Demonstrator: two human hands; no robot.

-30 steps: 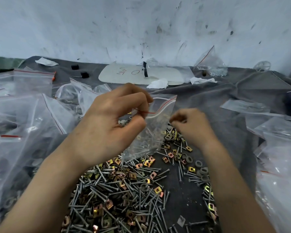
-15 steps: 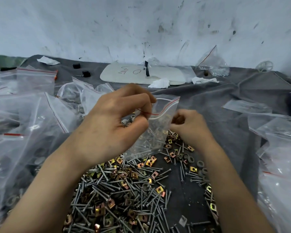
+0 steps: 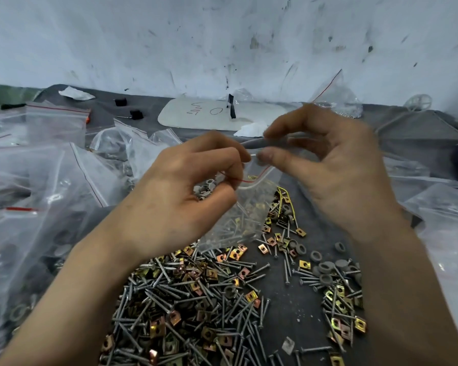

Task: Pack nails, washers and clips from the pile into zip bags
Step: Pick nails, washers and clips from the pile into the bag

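A clear zip bag (image 3: 243, 215) with a red line at its mouth hangs over the pile, part-filled with nails. My left hand (image 3: 175, 196) pinches the bag's mouth at its left side and cups a few grey washers (image 3: 205, 187) in its palm. My right hand (image 3: 336, 175) is blurred, raised at the mouth's right side. Its thumb and forefinger pinch the bag's upper lip. Below both hands lies the pile (image 3: 196, 299) of grey nails and gold clips on the dark cloth. Loose grey washers (image 3: 325, 268) lie to its right.
Heaps of clear zip bags (image 3: 45, 165) crowd the left side, and more bags (image 3: 444, 233) lie on the right. At the back are a white board (image 3: 196, 114) with writing, a part-filled bag (image 3: 339, 99) and the stained wall.
My right hand has risen from beside the bag to its mouth and now pinches the lip. The left hand keeps its hold on the bag.
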